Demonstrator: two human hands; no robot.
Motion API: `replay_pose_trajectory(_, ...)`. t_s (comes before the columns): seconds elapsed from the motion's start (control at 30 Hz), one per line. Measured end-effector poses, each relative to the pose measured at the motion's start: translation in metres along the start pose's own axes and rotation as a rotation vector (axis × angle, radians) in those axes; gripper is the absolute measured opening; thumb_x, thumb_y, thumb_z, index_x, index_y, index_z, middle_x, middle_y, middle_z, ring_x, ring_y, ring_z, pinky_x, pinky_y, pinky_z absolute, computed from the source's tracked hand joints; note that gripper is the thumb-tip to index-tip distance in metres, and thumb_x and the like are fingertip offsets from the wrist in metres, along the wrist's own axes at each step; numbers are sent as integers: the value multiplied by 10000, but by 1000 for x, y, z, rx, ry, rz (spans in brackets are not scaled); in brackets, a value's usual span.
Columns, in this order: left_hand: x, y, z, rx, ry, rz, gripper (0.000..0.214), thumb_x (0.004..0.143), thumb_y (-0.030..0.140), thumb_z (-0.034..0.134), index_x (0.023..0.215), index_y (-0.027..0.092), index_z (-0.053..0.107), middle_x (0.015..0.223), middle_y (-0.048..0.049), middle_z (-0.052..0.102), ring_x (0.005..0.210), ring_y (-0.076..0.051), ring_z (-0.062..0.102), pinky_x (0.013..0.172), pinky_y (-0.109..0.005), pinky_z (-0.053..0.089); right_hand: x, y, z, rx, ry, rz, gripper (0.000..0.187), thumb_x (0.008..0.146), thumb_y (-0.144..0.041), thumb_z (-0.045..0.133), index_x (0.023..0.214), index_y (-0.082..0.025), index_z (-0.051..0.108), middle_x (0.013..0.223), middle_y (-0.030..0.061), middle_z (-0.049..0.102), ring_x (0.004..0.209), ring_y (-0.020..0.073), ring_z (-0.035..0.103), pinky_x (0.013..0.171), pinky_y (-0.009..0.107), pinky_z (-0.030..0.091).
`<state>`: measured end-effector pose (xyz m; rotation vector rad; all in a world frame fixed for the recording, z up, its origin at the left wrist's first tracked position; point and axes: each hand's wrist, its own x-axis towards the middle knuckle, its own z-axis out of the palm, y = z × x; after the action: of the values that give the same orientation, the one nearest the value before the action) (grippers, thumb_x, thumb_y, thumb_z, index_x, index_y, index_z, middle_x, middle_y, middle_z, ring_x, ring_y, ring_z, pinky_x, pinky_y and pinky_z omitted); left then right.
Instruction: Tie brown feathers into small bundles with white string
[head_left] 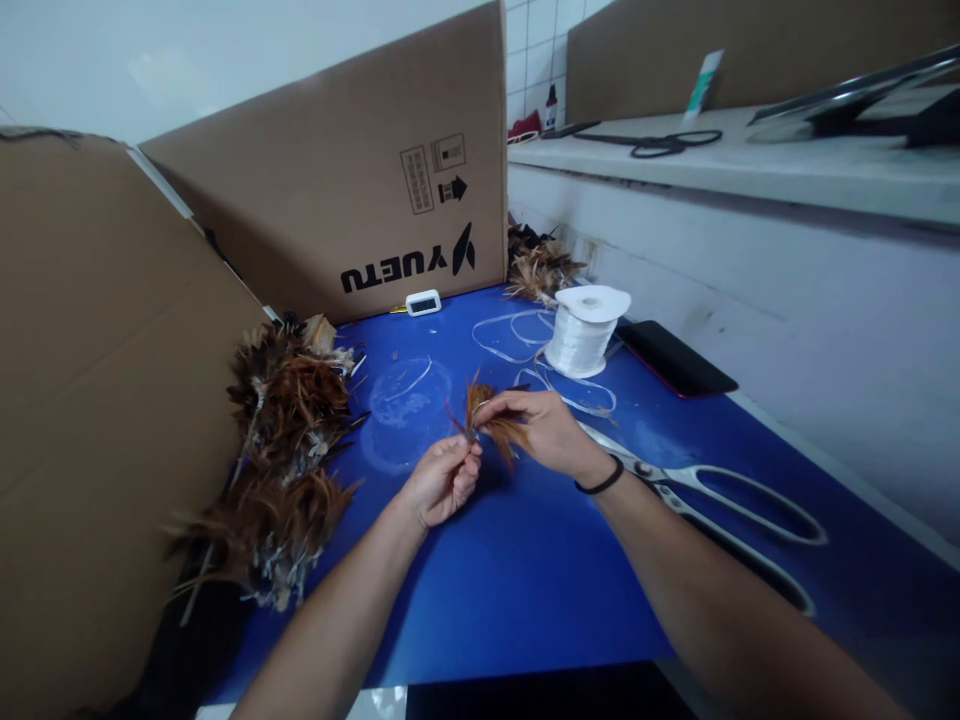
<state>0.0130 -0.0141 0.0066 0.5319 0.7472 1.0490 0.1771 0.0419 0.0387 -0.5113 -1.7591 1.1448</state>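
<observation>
A small bunch of brown feathers (508, 432) is held between both hands above the blue table (525, 580). My left hand (444, 478) pinches its base, fingers curled in. From the right, my right hand (551, 430) has thumb and fingers closed on the same bunch, with some feather tips sticking out below. A dark band circles the right wrist. Just beyond the hands stands a spool of white ribbon (581, 340), its loose loops lying on the table. Large metal scissors (675, 480) lie partly under the right forearm.
Piles of brown feathers (292, 430) line the left side, with more feathers (544, 268) at the back. Cardboard boxes (322, 170) wall the left and rear. A phone (679, 357) lies at right. Black scissors (667, 145) and a tube (703, 85) are on the shelf (720, 165).
</observation>
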Motion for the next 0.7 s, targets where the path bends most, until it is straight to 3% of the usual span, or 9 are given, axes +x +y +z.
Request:
replay_pose_trajectory(0.3, 5, -5, -3, 80, -2, 39, 244, 700, 280, 715, 691, 104, 546, 478, 30, 534, 289, -13, 344, 299, -129, 241, -1, -5, -1, 19, -52, 125, 82, 760, -252, 639, 781, -176, 660, 751, 31, 662, 678, 148, 616, 623, 284, 500)
replay_pose_trajectory(0.5, 6, -4, 0, 154, 69, 232, 320, 695, 387, 708, 698, 118, 535, 482, 27, 552, 309, -33, 395, 323, -147, 285, 1, -1, 1, 221, -19, 297, 273, 626, -236, 747, 871, -168, 649, 857, 43, 680, 823, 169, 635, 788, 333, 496)
replay_pose_trajectory(0.7, 7, -7, 1, 302, 152, 373, 338, 749, 444, 637, 682, 129, 535, 466, 28, 551, 330, -52, 441, 364, -165, 345, -1, 1, 14, 139, -117, 338, 206, 616, -298, 754, 734, -164, 652, 692, 1, 633, 655, 130, 580, 660, 291, 483)
